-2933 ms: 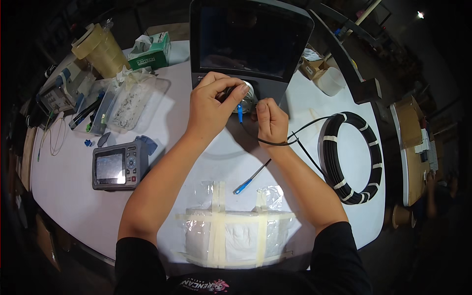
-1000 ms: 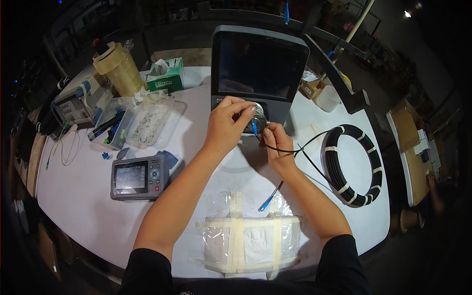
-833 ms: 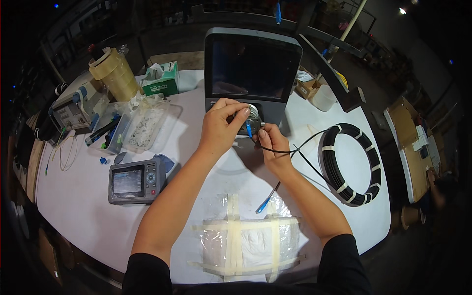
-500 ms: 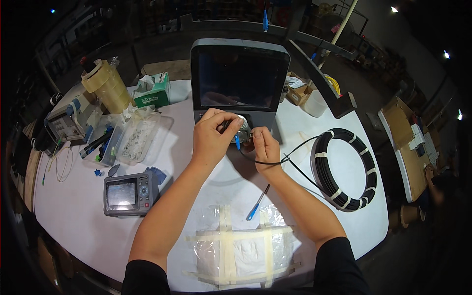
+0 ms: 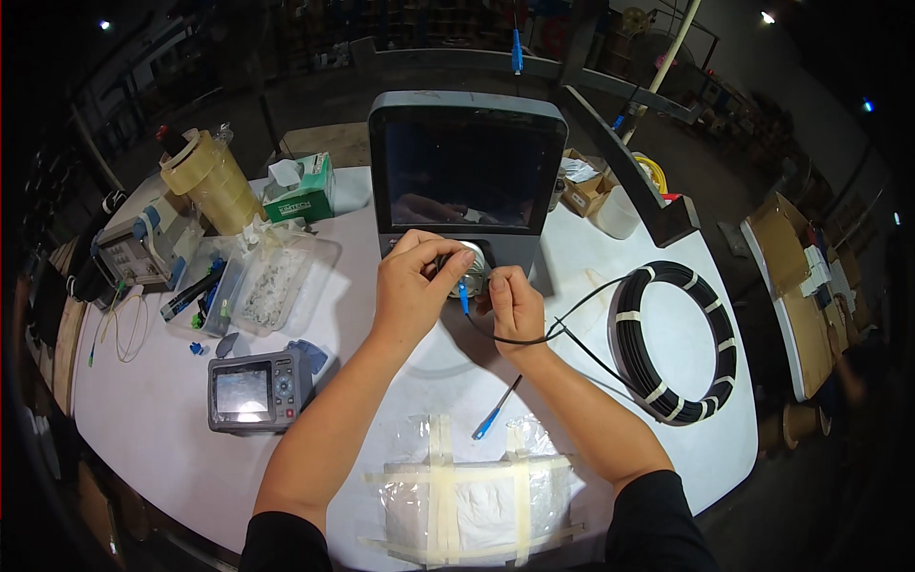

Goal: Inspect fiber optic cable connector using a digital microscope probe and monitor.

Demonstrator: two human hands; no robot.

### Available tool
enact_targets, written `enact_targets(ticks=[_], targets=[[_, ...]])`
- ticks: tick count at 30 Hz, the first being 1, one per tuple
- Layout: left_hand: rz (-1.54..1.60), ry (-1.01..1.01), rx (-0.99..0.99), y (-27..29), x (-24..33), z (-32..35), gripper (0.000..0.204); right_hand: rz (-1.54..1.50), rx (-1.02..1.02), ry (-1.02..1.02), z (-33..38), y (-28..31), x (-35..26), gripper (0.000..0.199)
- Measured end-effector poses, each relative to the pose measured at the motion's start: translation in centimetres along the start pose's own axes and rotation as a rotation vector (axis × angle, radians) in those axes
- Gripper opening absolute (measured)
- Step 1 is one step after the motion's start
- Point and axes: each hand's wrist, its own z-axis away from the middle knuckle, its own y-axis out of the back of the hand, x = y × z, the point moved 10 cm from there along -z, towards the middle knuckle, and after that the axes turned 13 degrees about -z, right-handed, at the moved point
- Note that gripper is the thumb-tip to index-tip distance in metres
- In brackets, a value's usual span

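A dark-framed screen device [image 5: 467, 172] stands ahead of me, with a round silver fixture [image 5: 477, 270] low on its front. A blue fiber-optic connector [image 5: 464, 296] sits at the fixture, and its black cable [image 5: 510, 339] runs beneath my right hand. My left hand [image 5: 412, 291] is closed at the fixture's left side, thumb against fingers. Its fingertips hide whatever is between them. At the right side, my right hand [image 5: 515, 307] is pinched with fingers curled, and its grip is also hidden. A second blue connector [image 5: 487, 422] lies on the table between my forearms.
A coil of black cable [image 5: 624, 334] lies at right. Left are a handheld tester [image 5: 298, 381], a clear plastic box [image 5: 274, 291], a tape roll stack [image 5: 214, 186], a green tissue box [image 5: 310, 202] and a bench instrument [image 5: 129, 250]. Taped plastic film [image 5: 405, 505] covers the table's near part.
The whole scene sits slightly lower in the picture, as the view has shifted. Both hands stay at the silver fixture with nearly the same finger pose.
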Motion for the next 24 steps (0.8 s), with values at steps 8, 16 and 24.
enact_targets(ticks=[8, 16, 24], targets=[[-0.012, -0.007, -0.007, -0.05, 0.14, -0.21, 0.019, 0.048, -0.008, 0.004, 0.24, 0.3, 0.2, 0.032], [-0.017, 0.017, 0.009, 0.12, -0.09, 0.05, 0.018, 0.107, -0.052, 0.019, 0.39, 0.17, 0.36, 0.031], [-0.051, -0.012, 0.004, 0.33, 0.14, -0.18, 0.016, 0.101, -0.067, 0.056, 0.05, 0.1, 0.56, 0.03]])
